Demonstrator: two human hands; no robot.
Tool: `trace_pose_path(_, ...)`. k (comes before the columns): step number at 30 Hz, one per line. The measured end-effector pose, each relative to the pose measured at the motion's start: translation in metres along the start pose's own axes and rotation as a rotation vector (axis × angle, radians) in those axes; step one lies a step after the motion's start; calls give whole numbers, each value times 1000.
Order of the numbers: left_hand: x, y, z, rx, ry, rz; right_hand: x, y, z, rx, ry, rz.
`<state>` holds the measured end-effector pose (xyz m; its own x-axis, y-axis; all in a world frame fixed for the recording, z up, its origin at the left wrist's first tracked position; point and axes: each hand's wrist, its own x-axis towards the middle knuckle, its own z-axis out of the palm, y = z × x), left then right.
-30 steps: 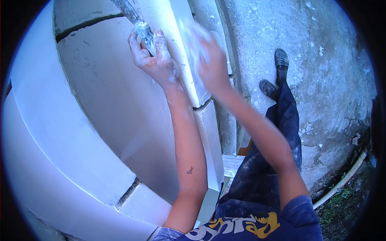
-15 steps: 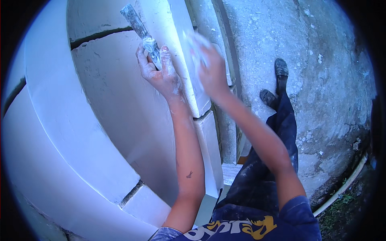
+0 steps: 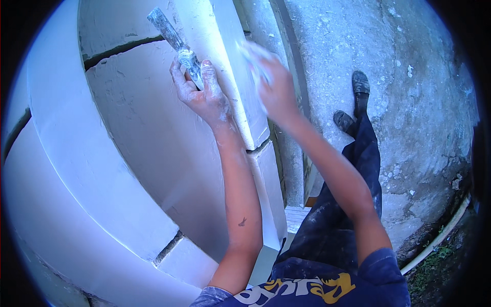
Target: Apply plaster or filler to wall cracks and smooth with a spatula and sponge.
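My left hand (image 3: 207, 100), coated in white dust, is closed around the handle of a putty knife (image 3: 166, 28). The knife's smeared metal blade points up and to the left. Motion blurs my right hand (image 3: 279, 89), whose fingers curl around a pale flat thing I cannot make out. It is held against the narrow side face of a white plastered slab edge (image 3: 240, 97), on which bright light falls. My left wrist rests close to that same edge.
Large pale panels (image 3: 153, 123) with dark gaps between them fill the left side. To the right stretches a rough, spotted concrete floor (image 3: 409, 117), with my shoes (image 3: 360, 82) on it. A pale pipe (image 3: 440, 235) lies by some greenery at lower right.
My right hand has shifted slightly right and down along the slab edge, still blurred. The left hand keeps hold of the putty knife, and the view has moved a little.
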<state>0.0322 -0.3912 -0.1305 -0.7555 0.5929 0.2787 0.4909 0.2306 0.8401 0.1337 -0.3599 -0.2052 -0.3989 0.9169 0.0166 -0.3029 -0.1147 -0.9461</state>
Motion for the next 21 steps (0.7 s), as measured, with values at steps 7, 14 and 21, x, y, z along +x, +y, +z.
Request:
trace_pose_path(7, 1, 2, -2, -20, -18, 0, -48, -1, 1, -170, 11, -2)
trace_pose_path(14, 0, -4, -1, -58, -16, 13, -22, 11, 7, -161, 95, -49)
trace_pose_path(21, 2, -2, -1, -41, 1, 6, -22, 10, 6, -156, 76, 8)
